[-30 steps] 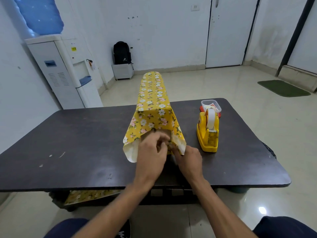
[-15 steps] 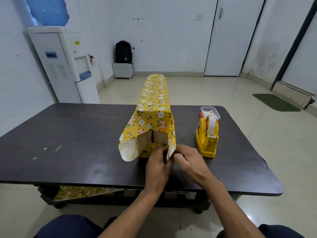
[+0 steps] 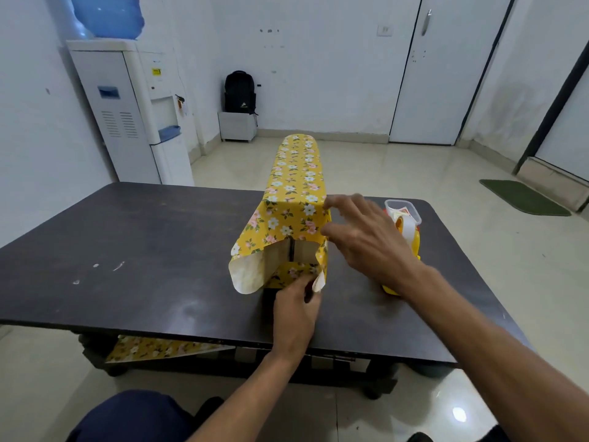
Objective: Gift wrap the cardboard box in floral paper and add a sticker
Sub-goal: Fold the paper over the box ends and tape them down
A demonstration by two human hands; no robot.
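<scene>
On the dark counter (image 3: 127, 250), yellow floral paper (image 3: 294, 186) around the long cardboard box (image 3: 305, 252) is pinched at 6 o'clock by the left hand (image 3: 294, 309); the right hand (image 3: 366, 240) is spread, empty. Untaped folds could be undone.

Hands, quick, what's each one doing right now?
Left hand: pinches the floral paper at its bottom flap.
Right hand: open, fingers spread beside the box, holding nothing.
</scene>
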